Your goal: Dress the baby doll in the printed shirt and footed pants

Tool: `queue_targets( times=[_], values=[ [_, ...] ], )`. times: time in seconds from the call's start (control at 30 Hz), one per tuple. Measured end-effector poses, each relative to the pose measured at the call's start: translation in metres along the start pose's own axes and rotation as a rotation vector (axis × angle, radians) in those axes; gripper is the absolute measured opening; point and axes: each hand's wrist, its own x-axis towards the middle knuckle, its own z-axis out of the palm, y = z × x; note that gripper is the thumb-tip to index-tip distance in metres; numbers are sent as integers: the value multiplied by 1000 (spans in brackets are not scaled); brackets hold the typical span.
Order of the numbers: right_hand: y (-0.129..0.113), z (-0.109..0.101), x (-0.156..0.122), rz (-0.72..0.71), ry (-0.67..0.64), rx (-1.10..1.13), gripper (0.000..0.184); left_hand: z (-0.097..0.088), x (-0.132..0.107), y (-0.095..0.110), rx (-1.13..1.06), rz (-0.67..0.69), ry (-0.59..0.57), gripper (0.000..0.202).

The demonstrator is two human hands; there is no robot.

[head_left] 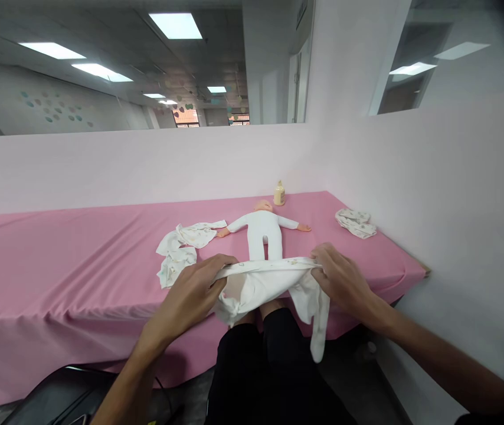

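Note:
My left hand (196,292) and my right hand (343,277) each grip one side of a white patterned baby garment (270,283), stretching its opening wide at the near edge of the table. One leg of the garment hangs down past the edge. Just beyond it a baby doll (263,227) in a white bodysuit lies on its back, arms spread, feet toward the garment. The doll's lower legs are hidden behind the stretched cloth.
A pink cloth (79,260) covers the long table. A crumpled white garment (181,245) lies left of the doll, another small one (356,222) at the far right. A small bottle (279,193) stands by the back wall. A dark chair (57,395) sits below left.

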Motion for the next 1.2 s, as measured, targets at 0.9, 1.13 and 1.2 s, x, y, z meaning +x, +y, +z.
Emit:
queue_targets(
  times=[0.9,1.13,1.2],
  values=[
    [53,45,4,56,-362,55,15,29,0,-59,-23,-19,-143,36],
    [58,81,4,9,-256,-39,19,39,11,-67,148,11,-40,36],
    [52,74,5,-13,-257,148,20,39,12,-68,104,31,18,34]
  ],
)
